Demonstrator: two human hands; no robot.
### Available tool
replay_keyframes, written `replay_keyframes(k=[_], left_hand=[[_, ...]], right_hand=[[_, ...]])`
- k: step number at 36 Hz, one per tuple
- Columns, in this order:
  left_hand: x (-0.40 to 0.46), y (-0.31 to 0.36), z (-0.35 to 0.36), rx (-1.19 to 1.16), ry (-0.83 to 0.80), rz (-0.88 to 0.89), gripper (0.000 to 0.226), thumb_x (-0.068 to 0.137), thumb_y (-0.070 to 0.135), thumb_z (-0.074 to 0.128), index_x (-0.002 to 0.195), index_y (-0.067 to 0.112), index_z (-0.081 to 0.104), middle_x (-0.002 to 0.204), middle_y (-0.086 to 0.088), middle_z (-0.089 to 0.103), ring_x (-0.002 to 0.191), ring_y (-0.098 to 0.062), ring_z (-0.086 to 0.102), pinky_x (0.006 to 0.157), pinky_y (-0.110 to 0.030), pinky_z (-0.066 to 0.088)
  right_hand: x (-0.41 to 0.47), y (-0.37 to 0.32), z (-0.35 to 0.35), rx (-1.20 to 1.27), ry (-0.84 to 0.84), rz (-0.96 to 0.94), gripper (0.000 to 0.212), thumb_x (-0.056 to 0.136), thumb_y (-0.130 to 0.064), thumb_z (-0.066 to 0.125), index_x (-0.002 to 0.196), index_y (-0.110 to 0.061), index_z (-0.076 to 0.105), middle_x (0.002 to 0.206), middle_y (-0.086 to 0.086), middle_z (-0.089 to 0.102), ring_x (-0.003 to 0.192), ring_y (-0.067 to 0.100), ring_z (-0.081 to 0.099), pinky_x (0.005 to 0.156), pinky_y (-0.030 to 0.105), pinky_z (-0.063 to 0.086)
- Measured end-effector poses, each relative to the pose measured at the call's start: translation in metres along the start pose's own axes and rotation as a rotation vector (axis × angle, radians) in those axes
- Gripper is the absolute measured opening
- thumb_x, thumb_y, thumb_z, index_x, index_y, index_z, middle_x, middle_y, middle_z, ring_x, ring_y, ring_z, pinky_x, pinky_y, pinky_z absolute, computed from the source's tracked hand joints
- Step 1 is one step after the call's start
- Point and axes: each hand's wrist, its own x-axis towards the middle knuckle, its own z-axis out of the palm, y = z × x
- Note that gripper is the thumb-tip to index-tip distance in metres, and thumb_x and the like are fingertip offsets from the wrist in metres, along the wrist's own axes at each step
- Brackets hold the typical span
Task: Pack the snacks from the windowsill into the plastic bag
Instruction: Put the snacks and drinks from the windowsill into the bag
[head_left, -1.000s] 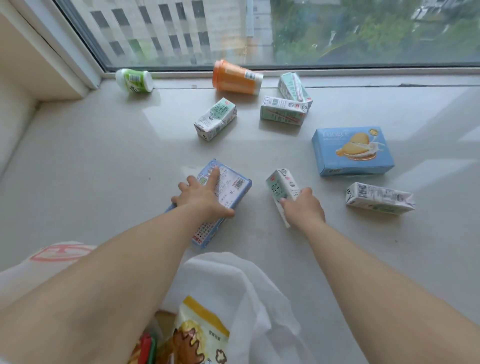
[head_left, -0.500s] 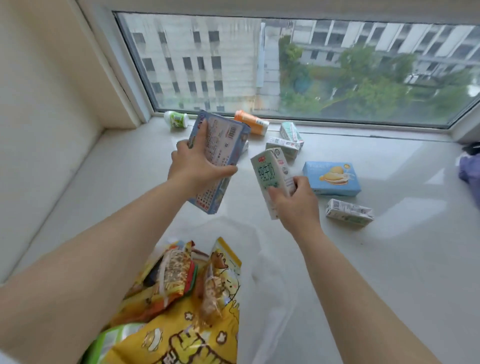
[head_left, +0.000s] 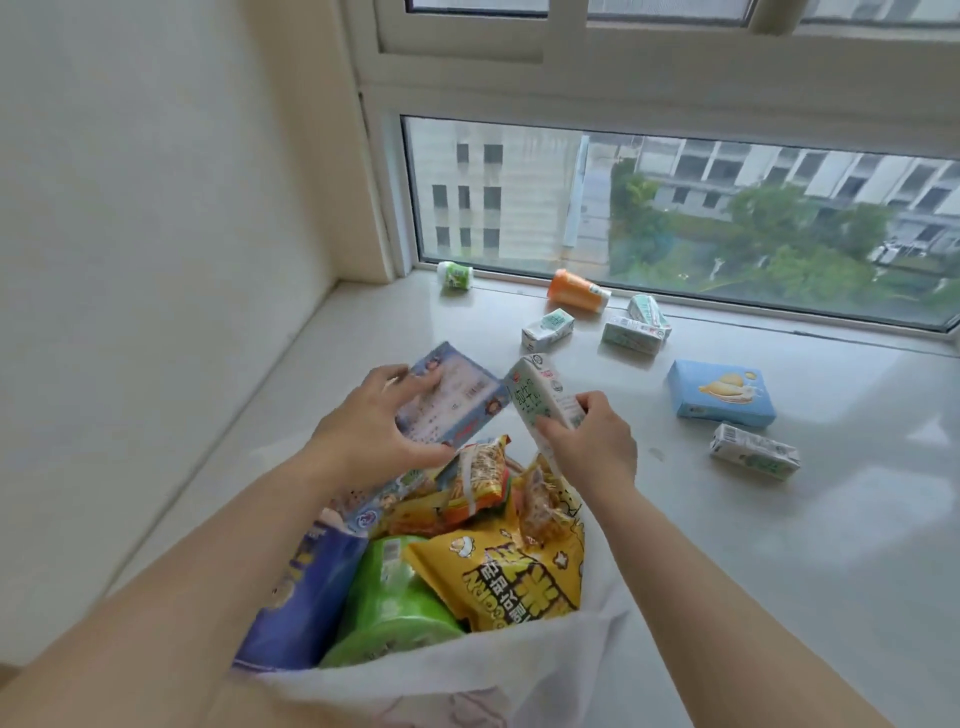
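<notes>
Two snacks lifted off the sill and now poised over the open bag

The white plastic bag (head_left: 597, 639) sits open at the near edge of the windowsill (head_left: 779, 545), already holding a blue packet, a green packet, a yellow popcorn bag (head_left: 509, 582) and smaller noodle snack packs. A second ago both hands were pressing down on items lying on the sill; now the left hand (head_left: 363, 431) grips the flat blue biscuit box (head_left: 452, 400) and the right hand (head_left: 592, 447) grips the white-and-green milk carton (head_left: 540, 400), both tilted just above the bag's mouth, so release into it looks like the next step. Left on the sill: a light-blue cookie box (head_left: 722, 395), four more small cartons, an orange bottle (head_left: 576, 291) and a little green bottle (head_left: 454, 275) by the window.
</notes>
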Motion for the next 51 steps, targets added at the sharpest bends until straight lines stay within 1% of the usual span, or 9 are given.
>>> replay_keyframes(k=[7,13,19,26,30,33,36,38,51], left_hand=[[-0.026,-0.018,0.018,0.1,-0.391,0.057,0.07,0.073,0.063,0.062,0.137,0.05,0.036,0.149,0.014,0.026,0.134,-0.011,0.031,0.109,-0.036,0.03],[-0.014,-0.012,0.04,0.275,-0.324,0.049,0.075,0.076,0.069,0.055,0.142,0.048,0.028,0.153,0.009,0.021,0.135,-0.018,0.03,0.104,-0.04,0.038],[0.009,-0.012,0.062,0.569,-0.15,0.065,0.08,0.07,0.069,0.056,0.142,0.047,0.026,0.154,-0.003,0.017,0.137,-0.037,0.019,0.109,-0.059,0.017],[0.014,-0.004,0.057,0.356,-0.447,0.151,0.064,0.09,0.068,0.03,0.147,0.041,0.024,0.16,0.005,0.005,0.147,-0.025,0.006,0.118,-0.051,0.009],[0.016,-0.016,0.026,-0.06,-0.166,0.001,0.037,0.096,0.046,0.046,0.122,0.026,0.062,0.124,0.002,0.061,0.107,-0.017,0.056,0.09,-0.032,0.046],[0.012,-0.041,0.002,0.177,0.16,-0.035,0.033,0.087,0.04,0.06,0.117,0.026,0.06,0.117,0.002,0.055,0.107,-0.02,0.054,0.081,-0.033,0.046],[0.004,-0.07,-0.01,0.424,0.012,-0.232,0.066,0.078,0.049,0.066,0.135,0.027,0.042,0.133,-0.002,0.041,0.119,-0.024,0.046,0.086,-0.037,0.046],[-0.001,-0.087,-0.01,0.495,-0.085,-0.344,0.057,0.083,0.051,0.059,0.131,0.023,0.049,0.129,-0.003,0.049,0.112,-0.025,0.053,0.08,-0.035,0.047],[-0.011,-0.094,-0.043,0.379,0.352,-0.309,0.035,0.101,0.034,0.035,0.104,0.015,0.065,0.103,-0.012,0.066,0.091,-0.033,0.061,0.065,-0.029,0.037]], right_hand=[[-0.016,0.0,0.005,-0.009,0.014,0.089,0.043,0.084,-0.041,0.063,0.116,-0.016,0.05,0.11,0.005,0.063,0.085,0.023,0.061,0.068,0.034,0.053],[-0.031,0.002,0.007,-0.034,0.004,0.099,0.042,0.082,-0.04,0.065,0.115,-0.017,0.052,0.112,0.004,0.064,0.091,0.025,0.063,0.077,0.042,0.056],[-0.043,0.001,0.006,-0.099,0.012,0.055,0.039,0.085,-0.04,0.063,0.114,-0.016,0.05,0.113,0.004,0.064,0.087,0.022,0.059,0.068,0.031,0.048],[-0.05,-0.007,0.008,-0.078,0.011,-0.021,0.037,0.087,-0.038,0.062,0.114,-0.015,0.05,0.107,0.001,0.062,0.083,0.019,0.055,0.065,0.03,0.048],[-0.048,-0.016,0.017,-0.045,-0.012,-0.043,0.035,0.086,-0.038,0.064,0.109,-0.017,0.05,0.095,-0.005,0.056,0.082,0.018,0.057,0.07,0.035,0.054],[-0.049,-0.025,0.031,0.015,-0.043,-0.065,0.033,0.084,-0.037,0.066,0.107,-0.018,0.052,0.098,-0.003,0.06,0.085,0.019,0.06,0.072,0.038,0.055],[-0.051,-0.038,0.047,0.041,-0.079,-0.108,0.034,0.084,-0.038,0.065,0.109,-0.018,0.052,0.098,-0.003,0.061,0.084,0.019,0.06,0.071,0.039,0.056],[-0.053,-0.049,0.057,0.039,-0.112,-0.146,0.035,0.085,-0.038,0.064,0.111,-0.018,0.053,0.097,-0.003,0.061,0.085,0.019,0.061,0.07,0.038,0.056],[-0.047,-0.102,0.098,-0.169,-0.477,-0.334,0.04,0.086,-0.03,0.06,0.124,-0.02,0.062,0.112,0.001,0.067,0.078,0.012,0.063,0.056,0.021,0.055]])
